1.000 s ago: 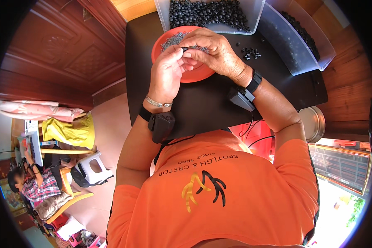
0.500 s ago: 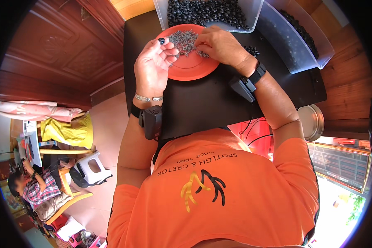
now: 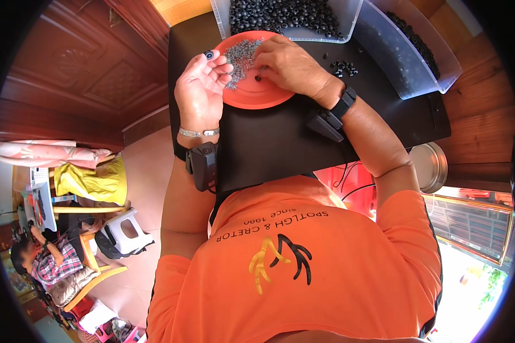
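My left hand (image 3: 199, 97) is turned palm up at the left rim of an orange-red plate (image 3: 252, 104). Between its thumb and fingertips it pinches a small round black piece (image 3: 209, 55) with a hole in its middle. Many tiny grey metal pieces (image 3: 238, 57) lie heaped on the plate. Over the plate's right half reaches my right hand (image 3: 292, 66), back up, its fingers bent down and closed together; what is in them is hidden. One dark piece (image 3: 258, 78) shows on the plate below those fingers.
A clear bin of round black pieces (image 3: 283, 17) stands behind the plate; another clear bin (image 3: 397, 66) is at the right. Several loose black pieces (image 3: 343, 69) lie on the dark table (image 3: 269, 148). A person (image 3: 51, 260) sits at far left.
Both hands have shifted slightly left in the picture. The dark piece has come into sight beneath my right hand, and more of the loose black pieces on the table show.
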A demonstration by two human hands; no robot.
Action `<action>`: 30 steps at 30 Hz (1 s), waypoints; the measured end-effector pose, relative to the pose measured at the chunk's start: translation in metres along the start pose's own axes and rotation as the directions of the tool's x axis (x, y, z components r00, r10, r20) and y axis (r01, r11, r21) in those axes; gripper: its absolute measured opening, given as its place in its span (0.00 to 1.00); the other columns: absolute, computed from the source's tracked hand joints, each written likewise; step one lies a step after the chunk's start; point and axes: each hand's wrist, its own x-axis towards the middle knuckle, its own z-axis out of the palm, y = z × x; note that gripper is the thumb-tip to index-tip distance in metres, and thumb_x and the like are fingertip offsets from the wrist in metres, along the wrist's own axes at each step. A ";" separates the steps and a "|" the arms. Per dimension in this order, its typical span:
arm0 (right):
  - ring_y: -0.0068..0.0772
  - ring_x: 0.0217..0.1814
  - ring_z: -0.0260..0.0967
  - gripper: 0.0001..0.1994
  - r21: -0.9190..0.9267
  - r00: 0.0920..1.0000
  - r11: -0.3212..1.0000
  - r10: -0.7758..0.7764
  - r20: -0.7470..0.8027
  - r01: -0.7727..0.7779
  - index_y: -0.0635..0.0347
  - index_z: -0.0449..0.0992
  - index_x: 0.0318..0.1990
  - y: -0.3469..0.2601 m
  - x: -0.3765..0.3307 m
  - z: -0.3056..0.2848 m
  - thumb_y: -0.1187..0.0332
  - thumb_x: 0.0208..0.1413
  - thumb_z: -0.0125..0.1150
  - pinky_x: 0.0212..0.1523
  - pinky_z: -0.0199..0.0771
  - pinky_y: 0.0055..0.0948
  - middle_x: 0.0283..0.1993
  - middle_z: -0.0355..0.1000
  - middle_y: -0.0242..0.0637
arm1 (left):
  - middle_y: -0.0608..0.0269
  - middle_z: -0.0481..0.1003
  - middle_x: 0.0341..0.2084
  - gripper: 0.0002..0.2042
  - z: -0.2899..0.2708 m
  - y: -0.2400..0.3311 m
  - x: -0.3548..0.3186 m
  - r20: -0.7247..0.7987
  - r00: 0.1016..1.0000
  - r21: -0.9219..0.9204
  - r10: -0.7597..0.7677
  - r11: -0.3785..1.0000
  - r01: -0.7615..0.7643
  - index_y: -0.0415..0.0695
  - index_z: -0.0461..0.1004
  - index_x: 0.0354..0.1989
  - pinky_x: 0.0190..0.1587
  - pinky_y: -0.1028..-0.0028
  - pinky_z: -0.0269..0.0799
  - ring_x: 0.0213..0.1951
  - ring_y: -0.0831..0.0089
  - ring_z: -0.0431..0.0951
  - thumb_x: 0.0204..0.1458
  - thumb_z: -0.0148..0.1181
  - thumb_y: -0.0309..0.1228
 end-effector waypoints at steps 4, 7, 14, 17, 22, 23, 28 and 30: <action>0.41 0.44 0.67 0.09 0.187 0.990 0.978 0.111 -0.090 -0.092 0.56 0.78 0.36 0.007 -0.003 -0.011 0.72 0.44 0.63 0.46 0.70 0.35 0.37 0.73 0.35 | 0.60 0.73 0.29 0.09 0.001 -0.002 -0.002 0.044 0.999 0.001 0.005 1.000 -0.005 0.39 0.71 0.36 0.35 0.73 0.67 0.32 0.69 0.74 0.57 0.48 0.32; 0.32 0.40 0.69 0.08 0.266 0.979 0.952 0.184 -0.088 -0.155 0.59 0.77 0.38 0.013 -0.003 -0.011 0.72 0.49 0.62 0.43 0.70 0.30 0.37 0.74 0.33 | 0.59 0.73 0.29 0.09 0.006 -0.003 -0.004 0.016 1.000 0.038 -0.010 0.999 0.009 0.38 0.71 0.36 0.35 0.73 0.68 0.31 0.69 0.74 0.57 0.48 0.32; 0.15 0.37 0.65 0.10 0.791 0.910 0.468 0.315 0.268 -0.395 0.62 0.75 0.45 0.010 0.000 -0.012 0.76 0.54 0.58 0.40 0.67 0.17 0.37 0.72 0.27 | 0.59 0.73 0.28 0.09 0.007 -0.005 -0.006 0.042 0.999 0.046 -0.028 0.999 0.026 0.38 0.70 0.35 0.35 0.74 0.68 0.30 0.69 0.74 0.58 0.47 0.31; 0.16 0.38 0.66 0.11 0.819 0.900 0.397 0.311 0.306 -0.415 0.62 0.75 0.46 0.008 -0.001 -0.014 0.78 0.54 0.57 0.41 0.67 0.17 0.37 0.72 0.26 | 0.59 0.74 0.29 0.09 0.008 -0.005 -0.007 0.062 0.997 0.043 -0.038 0.998 0.036 0.39 0.70 0.35 0.35 0.73 0.68 0.30 0.70 0.74 0.57 0.47 0.31; 0.17 0.41 0.67 0.12 0.835 0.916 0.395 0.276 0.290 -0.384 0.62 0.75 0.47 0.007 0.000 -0.014 0.77 0.54 0.57 0.46 0.67 0.19 0.39 0.73 0.27 | 0.59 0.74 0.32 0.09 0.010 -0.011 -0.007 0.076 0.994 0.100 -0.078 0.993 0.070 0.39 0.71 0.36 0.38 0.73 0.69 0.34 0.69 0.75 0.57 0.48 0.31; 0.18 0.42 0.67 0.11 0.859 0.938 0.395 0.250 0.242 -0.326 0.62 0.75 0.46 0.004 0.001 -0.014 0.77 0.55 0.57 0.47 0.68 0.20 0.39 0.73 0.28 | 0.59 0.74 0.32 0.09 0.009 -0.013 -0.007 0.073 0.994 0.100 -0.076 0.993 0.069 0.39 0.71 0.36 0.38 0.73 0.69 0.34 0.69 0.75 0.57 0.48 0.31; 0.20 0.44 0.68 0.08 0.828 0.974 0.523 0.197 0.113 -0.202 0.63 0.75 0.43 -0.009 0.002 -0.018 0.77 0.55 0.56 0.49 0.68 0.21 0.40 0.73 0.30 | 0.59 0.74 0.35 0.09 0.010 -0.018 -0.008 0.268 0.944 0.096 -0.193 0.980 0.173 0.39 0.72 0.38 0.44 0.70 0.68 0.39 0.66 0.75 0.56 0.49 0.31; 0.20 0.43 0.68 0.07 0.855 0.969 0.472 0.214 0.125 -0.215 0.63 0.75 0.41 -0.008 0.001 -0.018 0.77 0.55 0.57 0.49 0.69 0.21 0.40 0.73 0.30 | 0.59 0.74 0.35 0.09 0.010 -0.017 -0.007 0.286 0.935 0.096 -0.211 0.977 0.191 0.39 0.72 0.38 0.45 0.70 0.68 0.40 0.66 0.74 0.56 0.49 0.32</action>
